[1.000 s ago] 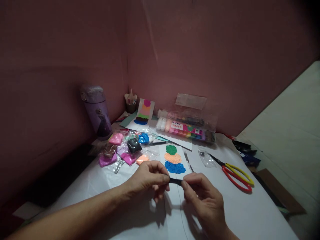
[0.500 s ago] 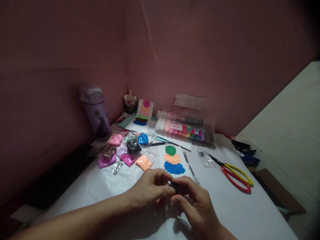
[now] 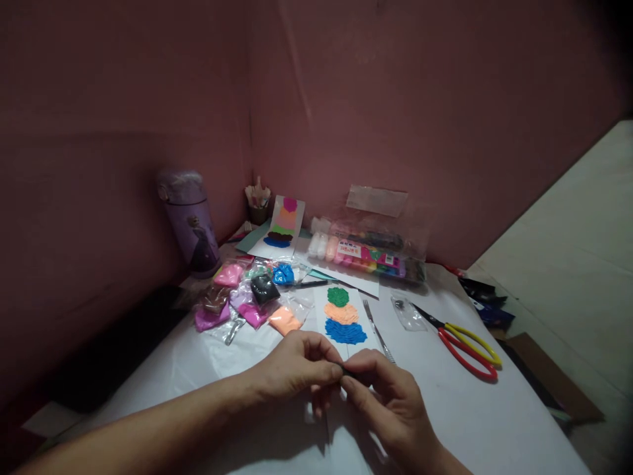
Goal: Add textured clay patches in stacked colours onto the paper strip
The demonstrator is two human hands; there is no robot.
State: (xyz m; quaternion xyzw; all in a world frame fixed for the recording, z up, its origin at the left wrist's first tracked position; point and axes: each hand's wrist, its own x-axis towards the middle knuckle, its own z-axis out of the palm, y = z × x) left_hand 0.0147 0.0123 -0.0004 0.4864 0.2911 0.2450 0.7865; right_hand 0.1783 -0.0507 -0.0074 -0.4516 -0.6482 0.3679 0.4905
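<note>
The left hand [image 3: 297, 368] and right hand [image 3: 395, 400] are together pinching a small black piece [image 3: 345, 372] between them, near a white card [image 3: 321, 297] bearing three coloured patches [image 3: 346, 332].

The left wall [image 3: 99, 132] and back wall [image 3: 420, 119], both dull pink, are meeting in a corner [image 3: 251, 125] behind a white-covered counter [image 3: 514, 429]. A pale floor [image 3: 583, 264], faintly lined, is extending at right. Dim light is leaving the far left in deep shadow.
</note>
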